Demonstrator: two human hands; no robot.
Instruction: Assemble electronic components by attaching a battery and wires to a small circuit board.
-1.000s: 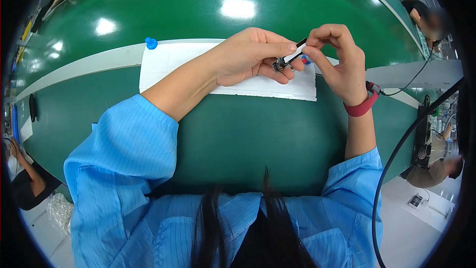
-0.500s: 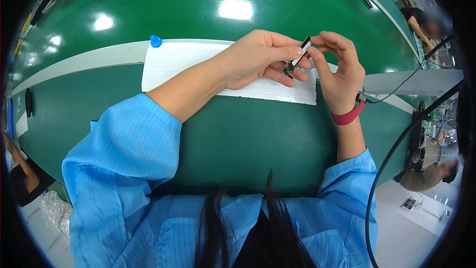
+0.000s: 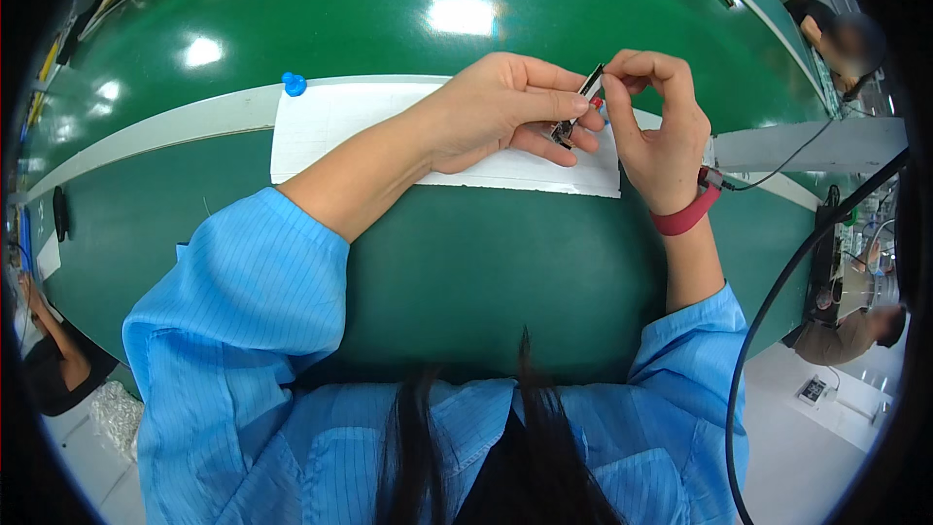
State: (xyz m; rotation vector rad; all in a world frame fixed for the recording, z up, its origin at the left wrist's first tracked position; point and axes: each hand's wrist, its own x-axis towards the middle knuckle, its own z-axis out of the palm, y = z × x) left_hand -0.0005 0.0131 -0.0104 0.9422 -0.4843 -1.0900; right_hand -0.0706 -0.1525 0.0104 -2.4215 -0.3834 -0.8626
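My left hand holds a small circuit board between thumb and fingers, above a sheet of white paper. The board is slim and tilted, with a black edge, a whitish face and bare electronic parts at its lower end. A small red bit shows beside it. My right hand is closed in a pinch, its thumb and index fingertips meeting at the board's upper end. What lies between those fingertips is too small to make out. A red wrist strap with a cord circles my right wrist.
A blue pushpin-shaped piece stands at the paper's upper left corner. The paper lies across a pale strip on the green table. A black cable hangs at the right. Other people sit at both sides.
My right fingertips have moved slightly up along the board to its upper end and pinch closer together. The board has turned a little, showing less of its white face.
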